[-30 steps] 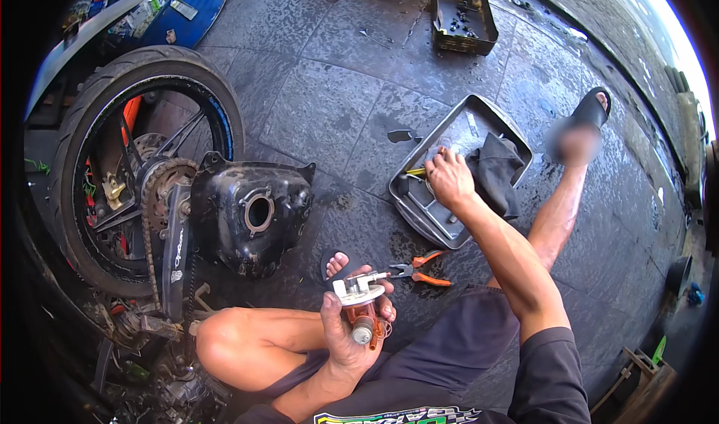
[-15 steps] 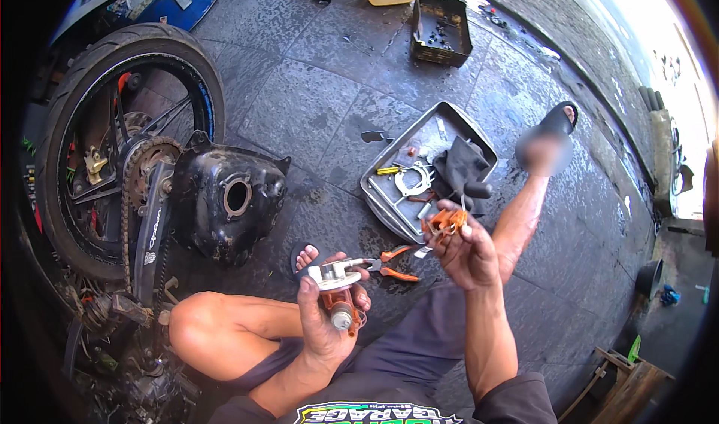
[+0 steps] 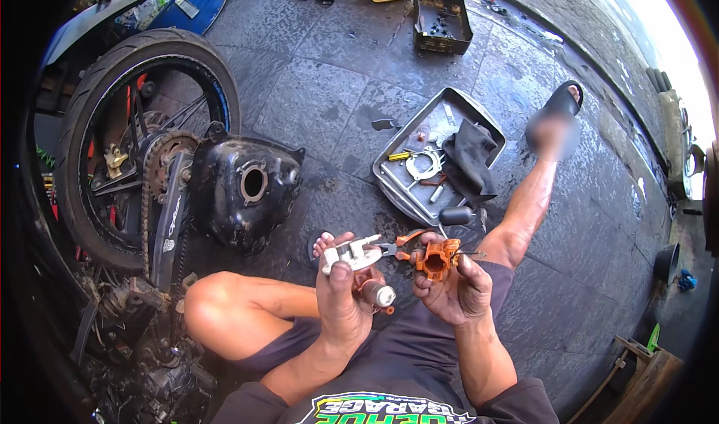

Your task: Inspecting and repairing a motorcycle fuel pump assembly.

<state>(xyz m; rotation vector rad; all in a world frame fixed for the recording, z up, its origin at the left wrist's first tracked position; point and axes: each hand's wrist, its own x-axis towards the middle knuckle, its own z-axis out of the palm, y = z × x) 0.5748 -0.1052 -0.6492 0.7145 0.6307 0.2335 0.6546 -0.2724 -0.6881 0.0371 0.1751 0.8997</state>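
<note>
My left hand (image 3: 341, 297) is wrapped round a fuel pump unit (image 3: 353, 257). Its pale flange points up and away, and a silver cylinder (image 3: 378, 294) in a reddish-brown holder hangs below. Close beside it, my right hand (image 3: 463, 298) grips an orange plastic housing (image 3: 434, 260), its round opening facing me. A thin wire sticks out of the housing by the thumb. Just beyond that hand is a black capsule-shaped float (image 3: 457, 215); I cannot tell whether it joins the housing. Pliers with orange handles (image 3: 410, 237) lie behind both parts, partly hidden.
A grey tray (image 3: 389, 178) on the dark tiles holds a white ring (image 3: 424, 165), a black cloth (image 3: 470, 158) and small parts. At left are a black fuel tank (image 3: 225, 199) and a motorcycle wheel (image 3: 75, 162). A dark bin (image 3: 442, 44) stands far off.
My right hand has come left and nearer, bringing the orange housing beside the fuel pump unit. The housing has turned to show its round opening. The pump has tilted, its silver end swinging right.
</note>
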